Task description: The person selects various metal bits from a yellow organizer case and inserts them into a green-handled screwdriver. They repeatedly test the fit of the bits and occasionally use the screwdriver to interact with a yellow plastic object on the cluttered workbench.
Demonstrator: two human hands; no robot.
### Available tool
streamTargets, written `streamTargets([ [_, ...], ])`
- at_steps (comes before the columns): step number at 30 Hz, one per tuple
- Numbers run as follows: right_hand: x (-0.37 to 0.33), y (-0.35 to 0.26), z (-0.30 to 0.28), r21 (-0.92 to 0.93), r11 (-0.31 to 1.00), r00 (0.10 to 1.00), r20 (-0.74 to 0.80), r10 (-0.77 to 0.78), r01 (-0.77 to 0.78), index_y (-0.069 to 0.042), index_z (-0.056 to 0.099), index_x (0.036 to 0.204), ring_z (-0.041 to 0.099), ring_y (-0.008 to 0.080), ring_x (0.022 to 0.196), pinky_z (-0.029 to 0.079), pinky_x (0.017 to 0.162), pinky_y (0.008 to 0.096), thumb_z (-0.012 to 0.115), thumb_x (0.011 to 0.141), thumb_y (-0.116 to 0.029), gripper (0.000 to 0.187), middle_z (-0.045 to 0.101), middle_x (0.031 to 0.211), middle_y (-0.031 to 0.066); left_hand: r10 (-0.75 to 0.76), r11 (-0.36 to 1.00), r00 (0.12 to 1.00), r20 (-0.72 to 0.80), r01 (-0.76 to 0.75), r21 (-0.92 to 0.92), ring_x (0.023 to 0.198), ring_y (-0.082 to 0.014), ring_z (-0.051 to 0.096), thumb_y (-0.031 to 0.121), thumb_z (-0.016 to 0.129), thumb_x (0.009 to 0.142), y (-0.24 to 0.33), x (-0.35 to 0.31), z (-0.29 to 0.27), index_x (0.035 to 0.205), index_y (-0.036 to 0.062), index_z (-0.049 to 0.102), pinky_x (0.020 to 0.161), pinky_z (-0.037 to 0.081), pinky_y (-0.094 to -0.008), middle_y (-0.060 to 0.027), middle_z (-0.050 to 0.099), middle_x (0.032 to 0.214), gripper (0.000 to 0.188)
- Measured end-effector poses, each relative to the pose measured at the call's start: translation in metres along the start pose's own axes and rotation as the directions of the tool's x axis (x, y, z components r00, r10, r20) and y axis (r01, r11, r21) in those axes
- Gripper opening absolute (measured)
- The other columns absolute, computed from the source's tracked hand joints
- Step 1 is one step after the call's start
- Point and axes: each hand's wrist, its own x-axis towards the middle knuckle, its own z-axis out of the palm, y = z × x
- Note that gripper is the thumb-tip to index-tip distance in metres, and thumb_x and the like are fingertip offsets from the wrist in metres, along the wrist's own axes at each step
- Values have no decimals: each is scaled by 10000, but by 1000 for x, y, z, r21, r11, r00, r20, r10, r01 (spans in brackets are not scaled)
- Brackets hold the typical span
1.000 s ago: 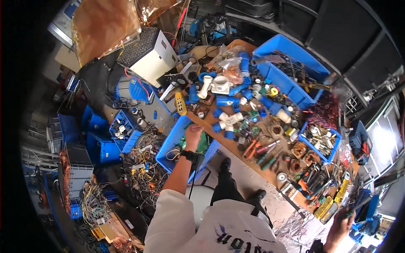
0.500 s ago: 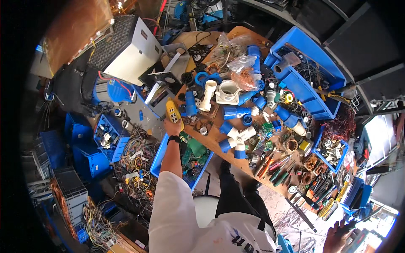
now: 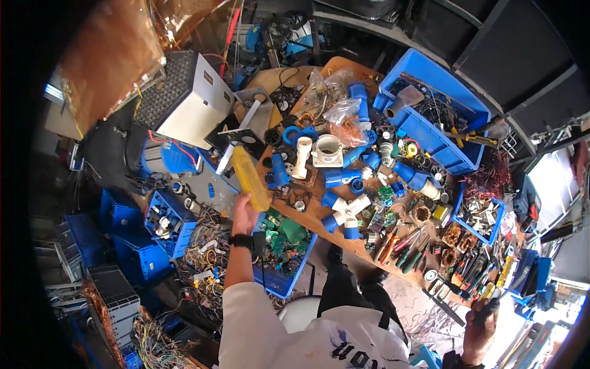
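As left fingers (image 3: 243, 203) grip, yellow strip (image 3: 249, 177), newly turned

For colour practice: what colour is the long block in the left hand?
The long block is yellow; the head view shows it best.

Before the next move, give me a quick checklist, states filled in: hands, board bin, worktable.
1. Left hand has a grip on the long yellow object: ok, at its lower end.
2. Yellow object off every surface: cannot tell from this angle.
3. Right hand free: not ok, it holds a dark object.
4. Blue bin open on top: ok, green boards show.
5. Worktable uncluttered: not ok, pipe fittings and hand tools crowd it.
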Motion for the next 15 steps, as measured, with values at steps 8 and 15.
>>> streamTargets([
  [8,-5,-9,50,-221,975,971,230,63,-11,-15,595,1049,561,127,706,435,576,240,725,761,-203,368,619,894,79,-238,961,770,592,276,28,1010,-256,491,405,573,720,63,-138,231,1317,21,371,706,509,-433,-129,453,1204,738],
  [15,-25,-47,72,-337,936,942,335,21,98,16,625,1050,569,134,865,431,813,259,695,799,-71,274,630,932,60,-334,909,644,689,414,53,967,-296,584,597,415,881,23,-204,325,1357,4,332,764,522,-436,-210,522,1199,765],
])
